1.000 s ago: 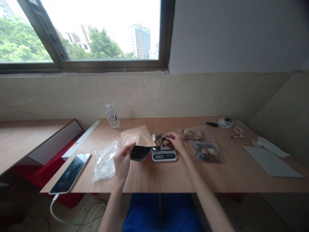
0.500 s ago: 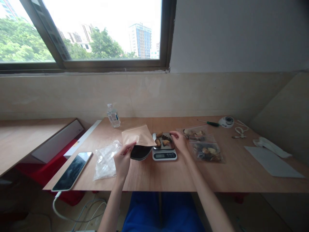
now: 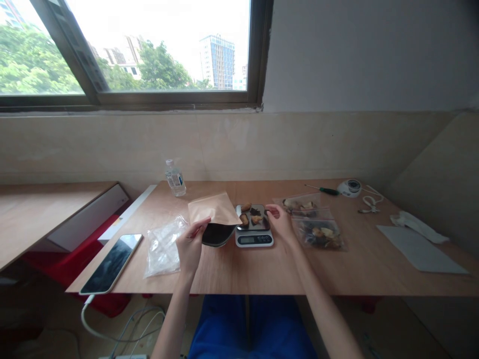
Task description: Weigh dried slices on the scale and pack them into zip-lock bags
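Note:
My left hand (image 3: 190, 243) pinches the edge of a brown kraft paper pouch (image 3: 213, 208), whose dark mouth gapes toward me beside the scale. Several brown dried pieces, perhaps mushroom, lie on the metal plate of a white digital scale (image 3: 255, 238). One pale brown piece (image 3: 256, 219) is near the middle of the plate, with a dark piece (image 3: 255, 211) just behind it. At the plate's right edge, my right hand (image 3: 280, 221) has its thumb and fingers closed on a small dark dried piece.
Two clear zip bags of dried pieces (image 3: 320, 233) lie right of the scale. On the left are a crumpled clear plastic bag (image 3: 162, 249), a phone (image 3: 111, 264) with a cable, and a water bottle (image 3: 175, 178). A screwdriver (image 3: 329, 191) and white camera (image 3: 350, 188) are at back right.
My right hand has shifted slightly right and toward me, drawing a small dark piece away from the others at the plate's edge. My left hand and the pouch stay almost still.

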### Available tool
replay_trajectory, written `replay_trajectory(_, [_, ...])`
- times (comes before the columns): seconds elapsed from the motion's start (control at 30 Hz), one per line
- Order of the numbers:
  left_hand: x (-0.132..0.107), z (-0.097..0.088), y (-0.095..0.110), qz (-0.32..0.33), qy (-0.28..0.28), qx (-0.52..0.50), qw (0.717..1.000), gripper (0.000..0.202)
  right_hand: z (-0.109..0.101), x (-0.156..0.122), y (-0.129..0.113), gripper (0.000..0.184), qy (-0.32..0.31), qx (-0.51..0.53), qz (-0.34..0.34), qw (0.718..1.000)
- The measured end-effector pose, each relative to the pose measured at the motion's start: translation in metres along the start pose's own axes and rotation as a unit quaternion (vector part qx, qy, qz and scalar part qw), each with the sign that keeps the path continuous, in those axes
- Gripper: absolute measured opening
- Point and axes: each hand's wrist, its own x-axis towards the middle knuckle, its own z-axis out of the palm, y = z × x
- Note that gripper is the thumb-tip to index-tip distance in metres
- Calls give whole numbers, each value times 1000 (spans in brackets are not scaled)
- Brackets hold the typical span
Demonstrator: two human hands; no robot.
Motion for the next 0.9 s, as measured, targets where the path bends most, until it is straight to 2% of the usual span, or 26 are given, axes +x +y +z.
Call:
replay_trajectory(0.3, [2,-1,3,-11,9,1,1000,21,5,-12,-1,21,-44,-5,2,999])
replay_trajectory(0.4, [3,-2,3,-16,11,-4,1000,20,1,-14,-6,23,-39,17,-3,999])
replay_trajectory(0.5, [4,0,2,-20,14,-11,1000,20,-3,-23,-28,21,3,45,-38,998])
replay_trajectory(0.6, [4,6,2,-27,17,-25,999,20,2,-42,-67,20,10,60,-102,993])
replay_trajectory(0.67, [2,11,4,-35,16,-37,999,20,12,-58,-96,22,-91,45,-188,977])
replay_trajectory(0.73, [0,16,6,-42,13,-44,998,20,28,-69,-118,29,-195,3,-256,947])
replay_trajectory(0.8, [-4,21,8,-44,17,-46,998,20,47,-74,-130,35,-241,-52,-261,933])
replay_trajectory(0.9, [-10,24,10,-43,32,-45,998,20,78,-71,-131,36,-257,-152,-212,931])
